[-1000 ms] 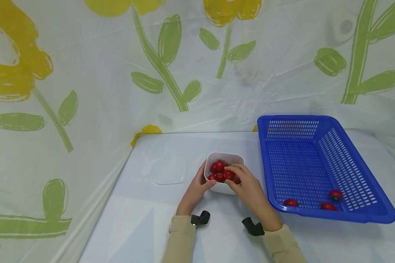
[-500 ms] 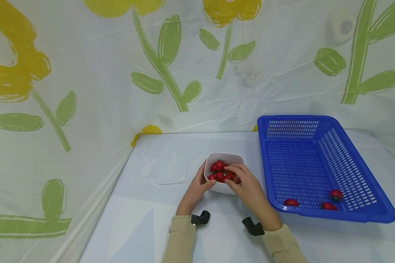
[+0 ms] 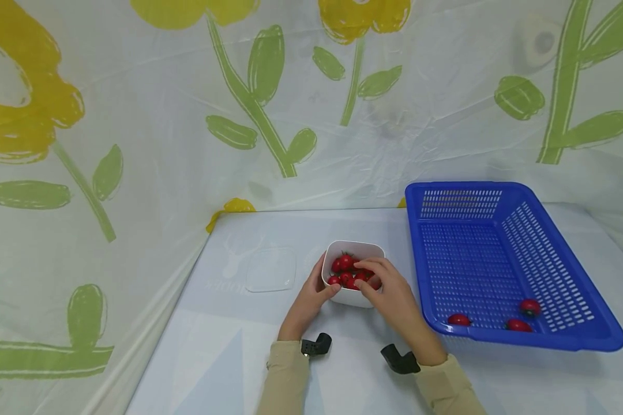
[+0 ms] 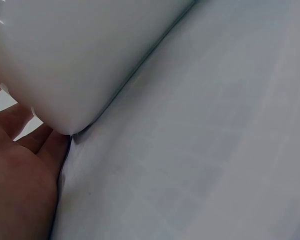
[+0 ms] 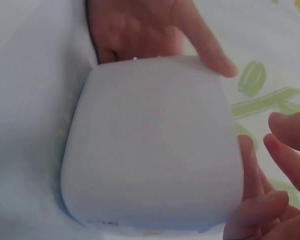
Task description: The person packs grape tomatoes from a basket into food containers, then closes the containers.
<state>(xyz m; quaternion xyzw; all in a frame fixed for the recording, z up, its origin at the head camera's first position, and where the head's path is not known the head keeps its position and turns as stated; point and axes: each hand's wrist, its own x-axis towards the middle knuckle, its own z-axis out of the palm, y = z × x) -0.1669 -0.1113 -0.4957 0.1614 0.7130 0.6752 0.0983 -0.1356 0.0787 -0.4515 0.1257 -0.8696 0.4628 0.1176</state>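
Observation:
A white square plastic tub (image 3: 354, 297) stands on the table with several red cherry tomatoes (image 3: 346, 262) inside. My left hand (image 3: 307, 302) grips its left side, thumb over the rim and fingers along the outer wall. In the left wrist view this hand (image 4: 20, 175) lies at the tub's lower corner. My right hand (image 3: 394, 294) hovers over the tub's right part, thumb and fingers spread just above the tomatoes. The right wrist view shows its fingers (image 5: 248, 165) at the tub's side, with no tomato visible between the fingertips.
A big blue perforated basket (image 3: 467, 265) stands on the right, with 3 red tomatoes (image 3: 519, 325) near its front end. A clear square lid (image 3: 271, 270) lies flat left of the tub. A flower-printed curtain (image 3: 176, 115) hangs behind the table.
A tomato between my right thumb and fingers has gone down among the others in the tub. My left hand, tub and basket stay in place.

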